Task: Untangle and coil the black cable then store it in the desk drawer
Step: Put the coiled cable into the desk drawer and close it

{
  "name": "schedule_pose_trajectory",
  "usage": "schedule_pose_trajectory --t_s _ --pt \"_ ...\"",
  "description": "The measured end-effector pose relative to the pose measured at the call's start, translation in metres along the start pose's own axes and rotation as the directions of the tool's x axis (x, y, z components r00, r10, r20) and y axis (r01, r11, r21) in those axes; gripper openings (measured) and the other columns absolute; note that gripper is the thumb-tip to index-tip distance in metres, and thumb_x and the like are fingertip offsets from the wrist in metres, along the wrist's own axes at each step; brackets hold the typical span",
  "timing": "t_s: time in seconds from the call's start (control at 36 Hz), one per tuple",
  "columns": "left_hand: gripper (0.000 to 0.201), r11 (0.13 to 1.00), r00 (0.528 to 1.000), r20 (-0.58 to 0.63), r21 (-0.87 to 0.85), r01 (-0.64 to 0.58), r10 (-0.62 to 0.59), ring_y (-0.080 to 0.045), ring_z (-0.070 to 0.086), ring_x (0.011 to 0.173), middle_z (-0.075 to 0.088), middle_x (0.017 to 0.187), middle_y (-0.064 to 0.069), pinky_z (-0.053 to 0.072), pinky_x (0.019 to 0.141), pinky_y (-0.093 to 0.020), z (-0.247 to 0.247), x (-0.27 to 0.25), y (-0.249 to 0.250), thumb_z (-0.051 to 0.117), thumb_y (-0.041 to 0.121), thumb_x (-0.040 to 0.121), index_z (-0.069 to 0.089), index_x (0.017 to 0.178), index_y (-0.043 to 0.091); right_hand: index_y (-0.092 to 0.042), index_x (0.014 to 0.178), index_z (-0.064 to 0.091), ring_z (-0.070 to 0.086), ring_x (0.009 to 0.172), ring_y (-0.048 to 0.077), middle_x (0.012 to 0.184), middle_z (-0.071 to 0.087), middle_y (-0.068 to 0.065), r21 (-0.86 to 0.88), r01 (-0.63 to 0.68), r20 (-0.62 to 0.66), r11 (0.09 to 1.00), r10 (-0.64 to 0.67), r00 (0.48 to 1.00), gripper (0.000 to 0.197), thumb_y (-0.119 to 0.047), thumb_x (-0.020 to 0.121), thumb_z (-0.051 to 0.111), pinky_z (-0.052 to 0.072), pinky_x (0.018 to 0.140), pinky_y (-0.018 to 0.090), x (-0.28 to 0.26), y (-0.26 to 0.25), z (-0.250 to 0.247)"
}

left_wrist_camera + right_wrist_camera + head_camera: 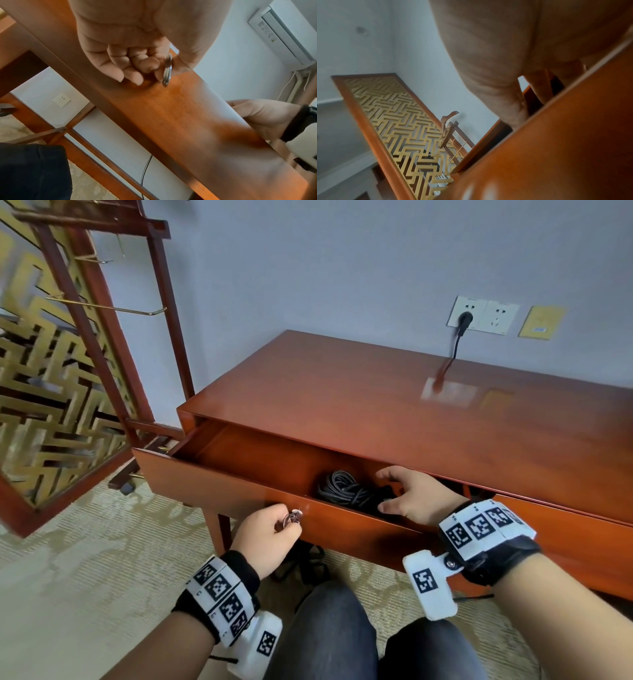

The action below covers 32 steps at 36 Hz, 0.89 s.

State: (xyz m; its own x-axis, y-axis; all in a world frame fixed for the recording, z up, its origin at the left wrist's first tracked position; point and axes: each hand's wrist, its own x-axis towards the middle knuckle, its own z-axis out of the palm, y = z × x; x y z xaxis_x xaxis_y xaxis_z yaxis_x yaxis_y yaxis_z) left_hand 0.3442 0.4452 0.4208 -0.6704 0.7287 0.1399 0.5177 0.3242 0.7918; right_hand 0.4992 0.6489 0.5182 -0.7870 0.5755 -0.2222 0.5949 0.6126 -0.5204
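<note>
The black cable (349, 491) lies coiled in a bundle inside the open desk drawer (219, 481), toward its right end. My right hand (383, 490) reaches over the drawer front into the drawer, fingers and thumb spread loosely around the bundle's right end; whether they touch it is unclear. The right wrist view gives only the palm (488, 47) and the drawer front (565, 148), with the fingertips hidden behind the wood. My left hand (291, 523) pinches the metal ring pull (293, 517) on the drawer front, and the ring pull (167, 70) sits between thumb and curled fingers (133, 75).
A black plug (465, 320) sits in the wall socket above the desk top (342, 392), its cord dropping behind the desk. A wood-and-gold lattice screen (51, 378) and a rack (161, 313) stand left. A shut drawer (582, 532) is at right. My knees (335, 631) are under the drawer.
</note>
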Motion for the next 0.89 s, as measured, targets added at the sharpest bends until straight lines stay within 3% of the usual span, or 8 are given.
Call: schedule_pose_trajectory --t_s 0.17,0.25,0.33,0.39,0.47,0.61,0.69,0.89 --pt "0.032 0.997 1.0 -0.001 0.072 0.007 -0.007 -0.015 0.036 0.05 0.034 0.047 0.006 0.03 0.053 -0.032 0.001 0.01 0.001 0.057 0.03 0.08 0.036 0.058 0.021 -0.024 0.117 0.058 0.054 0.111 0.016 0.119 0.057 -0.001 -0.097 0.13 -0.181 0.987 -0.146 0.973 0.034 -0.024 0.084 0.067 0.035 0.084 0.019 -0.015 0.001 -0.004" --pt "0.037 0.993 1.0 0.005 0.116 0.012 -0.013 -0.017 0.039 0.051 0.034 0.049 0.004 0.028 0.052 -0.032 0.001 0.019 0.007 0.057 0.028 0.082 0.032 0.056 0.017 -0.024 0.108 0.063 0.054 0.108 0.016 0.114 0.056 -0.004 -0.143 0.262 -0.274 0.954 -0.293 0.916 0.03 -0.021 0.079 0.072 0.036 0.092 0.021 -0.019 0.008 -0.002" --pt "0.032 0.982 1.0 0.008 0.188 0.0 -0.001 -0.019 0.047 0.061 0.042 0.057 0.006 0.03 0.053 -0.031 0.0 0.029 0.016 0.057 0.031 0.082 0.037 0.06 0.018 -0.026 0.118 0.059 0.046 0.122 0.018 0.131 0.048 -0.004 -0.215 0.275 -0.299 0.937 -0.331 0.895 0.047 -0.027 0.075 0.076 0.031 0.104 0.024 -0.02 0.016 -0.006" --pt "0.023 0.967 0.996 -0.078 0.254 -0.012 0.033 -0.017 0.046 0.078 0.046 0.077 0.008 0.034 0.064 -0.031 -0.001 0.034 0.023 0.061 0.034 0.078 0.042 0.073 0.023 -0.03 0.13 0.049 0.034 0.136 0.019 0.145 0.037 -0.003 -0.223 0.209 -0.262 0.952 -0.265 0.928 0.064 -0.038 0.073 0.077 0.027 0.113 0.034 -0.018 0.022 -0.01" --pt "0.039 0.932 0.972 -0.174 0.35 -0.091 0.161 -0.015 0.034 0.096 0.038 0.101 0.008 0.035 0.081 -0.034 0.003 0.041 0.04 0.067 0.038 0.069 0.039 0.094 0.027 -0.035 0.139 0.036 0.013 0.146 0.02 0.156 0.02 -0.005 -0.216 0.113 -0.216 0.97 -0.16 0.963 0.078 -0.046 0.073 0.075 0.017 0.118 0.049 -0.014 0.024 -0.012" --pt "0.08 0.833 0.953 0.064 0.472 -0.29 0.296 -0.013 0.002 0.144 0.015 0.154 0.009 0.009 0.114 -0.052 0.011 0.068 0.065 0.071 0.051 0.07 0.027 0.136 0.039 -0.035 0.148 0.017 -0.002 0.147 0.018 0.16 0.003 -0.009 -0.274 -0.006 -0.189 0.962 -0.048 0.981 0.095 -0.053 0.072 0.072 0.004 0.117 0.053 -0.001 0.028 -0.009" --pt "0.096 0.786 0.94 0.2 0.515 -0.342 0.278 -0.014 -0.014 0.146 -0.003 0.16 0.012 -0.009 0.112 -0.059 0.017 0.087 0.075 0.068 0.06 0.072 0.01 0.147 0.04 -0.035 0.149 0.012 -0.002 0.147 0.02 0.16 0.001 -0.009 -0.301 -0.072 -0.217 0.951 0.006 0.976 0.097 -0.057 0.073 0.069 0.004 0.117 0.054 0.009 0.032 -0.006" --pt "0.072 0.79 0.936 0.265 0.51 -0.34 0.232 -0.013 0.012 0.146 0.024 0.156 0.011 0.001 0.117 -0.053 0.026 0.112 0.074 0.059 0.062 0.08 0.034 0.142 0.037 -0.039 0.145 0.024 0.013 0.145 0.02 0.157 0.018 -0.011 -0.389 -0.093 -0.353 0.917 -0.055 0.934 0.079 -0.066 0.078 0.056 0.014 0.116 0.048 0.015 0.045 0.001"
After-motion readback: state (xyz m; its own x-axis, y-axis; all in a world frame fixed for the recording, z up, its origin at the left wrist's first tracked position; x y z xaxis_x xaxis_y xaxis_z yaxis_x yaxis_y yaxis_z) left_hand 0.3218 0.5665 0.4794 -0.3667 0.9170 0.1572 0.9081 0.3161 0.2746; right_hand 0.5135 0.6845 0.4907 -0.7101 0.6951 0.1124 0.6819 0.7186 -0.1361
